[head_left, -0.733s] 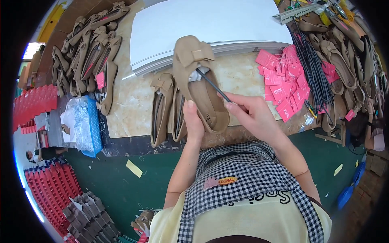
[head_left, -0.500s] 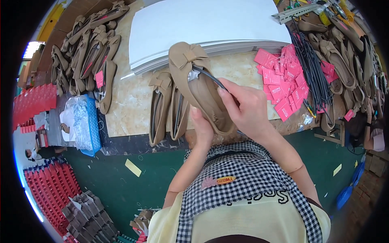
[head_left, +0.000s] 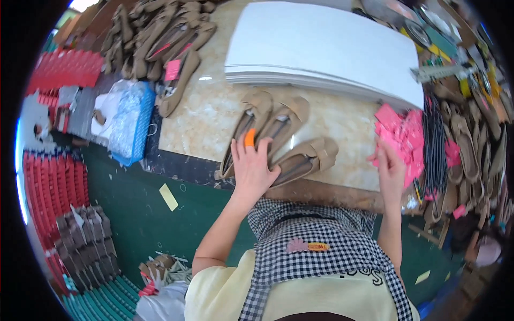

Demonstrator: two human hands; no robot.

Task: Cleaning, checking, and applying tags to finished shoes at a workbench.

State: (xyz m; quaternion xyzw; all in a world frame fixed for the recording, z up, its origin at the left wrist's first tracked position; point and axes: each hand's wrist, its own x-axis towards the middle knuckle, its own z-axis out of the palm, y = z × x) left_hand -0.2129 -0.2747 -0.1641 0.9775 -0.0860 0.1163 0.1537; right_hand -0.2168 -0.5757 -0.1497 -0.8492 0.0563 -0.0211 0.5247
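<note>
Three beige bow-front flat shoes lie together on the table: a left one [head_left: 258, 101], a middle one [head_left: 295, 111] and a right one [head_left: 323, 152] turned toward the right. Dark strips run inside them. My left hand [head_left: 251, 170], an orange cover on one finger, rests over the left and middle shoes with its fingers spread. The thumb is against the right shoe. At the near-left edge of a heap of pink tags [head_left: 409, 134] is my right hand [head_left: 392, 170], fingers partly bent and blurred; whether a tag is between them is unclear.
A stack of white sheets [head_left: 321, 43] lies at the back. Beige shoes are piled at the left [head_left: 174, 32] and right [head_left: 466, 142]. Black strips [head_left: 432, 144] lie beside the tags. A blue basket [head_left: 143, 125] with clear plastic stands at the table's left end.
The shoe I held in both hands now lies on the table with the other two. My right hand has moved right to the pink tags; my left is over the shoes. The view has shifted.
</note>
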